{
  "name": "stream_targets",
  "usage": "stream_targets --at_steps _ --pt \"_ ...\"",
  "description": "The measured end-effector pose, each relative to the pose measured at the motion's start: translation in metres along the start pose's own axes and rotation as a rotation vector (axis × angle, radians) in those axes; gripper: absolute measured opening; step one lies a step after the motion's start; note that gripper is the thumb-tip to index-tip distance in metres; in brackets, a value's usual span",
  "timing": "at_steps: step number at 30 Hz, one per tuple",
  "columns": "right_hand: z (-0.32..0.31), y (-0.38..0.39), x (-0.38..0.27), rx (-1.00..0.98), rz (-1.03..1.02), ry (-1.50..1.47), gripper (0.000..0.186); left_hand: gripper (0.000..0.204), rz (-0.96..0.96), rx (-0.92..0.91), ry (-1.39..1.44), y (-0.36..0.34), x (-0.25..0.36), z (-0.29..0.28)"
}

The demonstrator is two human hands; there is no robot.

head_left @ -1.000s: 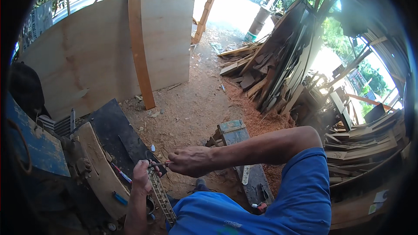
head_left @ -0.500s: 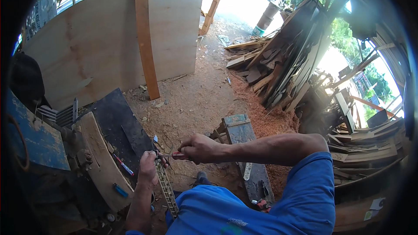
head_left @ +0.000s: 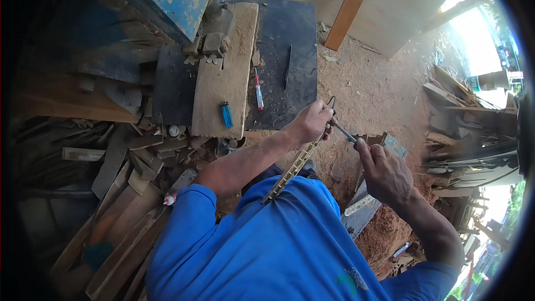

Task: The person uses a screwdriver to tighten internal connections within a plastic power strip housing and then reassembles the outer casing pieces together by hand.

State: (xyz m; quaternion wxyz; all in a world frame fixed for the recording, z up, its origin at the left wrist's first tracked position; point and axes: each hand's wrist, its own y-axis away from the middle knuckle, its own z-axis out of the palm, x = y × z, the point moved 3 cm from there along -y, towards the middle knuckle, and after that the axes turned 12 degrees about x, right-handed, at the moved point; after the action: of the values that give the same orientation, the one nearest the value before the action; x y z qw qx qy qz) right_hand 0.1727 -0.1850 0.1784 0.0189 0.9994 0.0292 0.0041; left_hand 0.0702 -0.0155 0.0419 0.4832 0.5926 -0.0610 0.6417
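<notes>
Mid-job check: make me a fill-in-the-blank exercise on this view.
The left hand appears ____ (higher or lower) in the picture than the right hand.
A slotted gold-coloured strip runs down toward the ____ shirt.
A thin-shafted tool is gripped in the ____ hand.
The small blue object lies to the ____ of the slim red-and-white tool.

Missing words: higher; blue; right; left.

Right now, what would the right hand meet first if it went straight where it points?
The right hand would likely meet the left hand first, though depth there is unclear.
</notes>
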Motion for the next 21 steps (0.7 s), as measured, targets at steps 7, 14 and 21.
stream_targets --at_steps 7,14,21 --pt "-0.015 -0.009 0.018 0.01 0.359 -0.668 0.042 0.022 0.006 0.024 -0.013 0.004 -0.001 0.003" --pt "-0.013 -0.007 0.026 -0.157 0.745 -0.952 0.04 0.023 -0.04 0.015 0.054 0.011 0.004 0.008" --pt "-0.004 0.003 0.029 -0.202 0.914 -1.219 0.044 0.025 -0.046 -0.03 0.034 0.011 0.006 0.008"
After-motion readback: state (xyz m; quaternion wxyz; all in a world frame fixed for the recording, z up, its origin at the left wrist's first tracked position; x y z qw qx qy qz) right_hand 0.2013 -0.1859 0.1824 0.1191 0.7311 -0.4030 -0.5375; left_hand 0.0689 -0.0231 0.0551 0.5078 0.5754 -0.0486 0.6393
